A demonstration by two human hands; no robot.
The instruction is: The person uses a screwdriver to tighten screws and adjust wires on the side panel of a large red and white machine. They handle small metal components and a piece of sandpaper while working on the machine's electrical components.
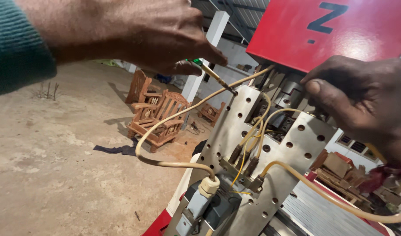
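My left hand [139,32] grips a screwdriver [215,75] with a green handle. Its tip rests in a hole at the top left corner of a perforated steel plate [228,126]. My right hand [362,96] presses on the upper right part of the machine, where the steel bracket [307,140] meets the red housing [322,30]. Yellowish hoses [165,162] and thin yellow wires [252,135] run across the plate to brass fittings [242,168]. A grey connector block [200,205] sits below, at the end of one hose.
The red machine cover fills the upper right. Carved wooden chairs [154,116] stand on the bare concrete floor [47,166] behind, beside a white post [204,57]. A dark rag [115,150] lies on the floor. Stacked wooden pieces [340,170] sit at the right.
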